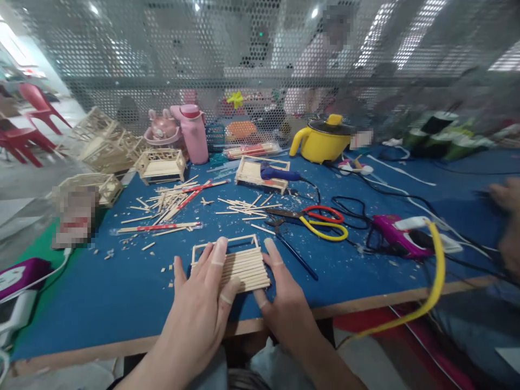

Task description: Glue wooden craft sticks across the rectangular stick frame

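Observation:
Near the table's front edge lies a small wooden stick frame with a panel of thin round sticks side by side on it. My left hand rests flat across the panel's left part, fingers stretched and thumb apart. At the panel's right edge is my right hand, its forefinger and thumb spread along the stick ends. Pale covers wrap some fingertips of both hands. Close by on the right are a pair of pliers with dark handles and scissors with red and yellow handles.
Loose sticks and scraps litter the table. Behind stand a blue glue gun on a wooden frame, a pink flask and a yellow pot. Cables surround a purple power strip. Another person's hand is at far right.

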A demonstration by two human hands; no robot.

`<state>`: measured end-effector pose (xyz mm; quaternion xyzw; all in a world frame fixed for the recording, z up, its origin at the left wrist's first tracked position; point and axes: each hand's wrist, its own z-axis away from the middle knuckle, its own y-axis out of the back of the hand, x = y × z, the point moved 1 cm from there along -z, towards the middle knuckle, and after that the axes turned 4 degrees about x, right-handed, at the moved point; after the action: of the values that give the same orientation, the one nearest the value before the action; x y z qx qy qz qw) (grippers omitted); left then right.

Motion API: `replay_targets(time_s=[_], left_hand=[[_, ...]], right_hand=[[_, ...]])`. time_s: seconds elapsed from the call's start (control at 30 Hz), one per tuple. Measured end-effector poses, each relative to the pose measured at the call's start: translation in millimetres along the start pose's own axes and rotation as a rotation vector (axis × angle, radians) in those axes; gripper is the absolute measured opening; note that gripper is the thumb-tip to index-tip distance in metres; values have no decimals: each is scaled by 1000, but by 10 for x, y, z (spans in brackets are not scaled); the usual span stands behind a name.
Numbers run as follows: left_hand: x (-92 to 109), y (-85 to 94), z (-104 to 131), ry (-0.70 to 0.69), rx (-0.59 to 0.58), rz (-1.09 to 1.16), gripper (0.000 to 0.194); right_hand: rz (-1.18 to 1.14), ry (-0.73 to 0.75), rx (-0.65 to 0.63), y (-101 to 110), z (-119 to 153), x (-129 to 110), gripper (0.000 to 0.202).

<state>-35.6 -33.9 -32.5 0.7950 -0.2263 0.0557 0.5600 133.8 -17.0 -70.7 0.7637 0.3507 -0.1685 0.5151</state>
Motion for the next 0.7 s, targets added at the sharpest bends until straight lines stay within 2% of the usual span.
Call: replay_targets(time_s=[0.07, 0.17, 0.27, 0.33, 0.43, 0.57, 0.7], left_hand=[[-77, 104, 44, 54, 78, 104, 54], [-265, 217, 168, 230, 289, 224, 50], [-440, 206, 339, 399, 402, 335, 49], [-486, 153, 434, 434, 375, 422, 50], [-441, 108, 489, 398, 285, 483, 53], [-336, 134, 428, 340, 244, 360, 54], [-305, 23, 375, 307, 170, 256, 67]], right_hand=[[6, 1, 19, 6, 5, -3, 74], [23, 30, 13, 92, 45, -17, 77], [57, 117, -28, 247, 96, -12, 78], [31, 126, -63, 340, 108, 21, 76], [-23, 46, -59, 418, 85, 87, 72], [-2, -2, 47, 437, 44, 113, 64], [-7, 25, -42, 345, 48, 33, 76]])
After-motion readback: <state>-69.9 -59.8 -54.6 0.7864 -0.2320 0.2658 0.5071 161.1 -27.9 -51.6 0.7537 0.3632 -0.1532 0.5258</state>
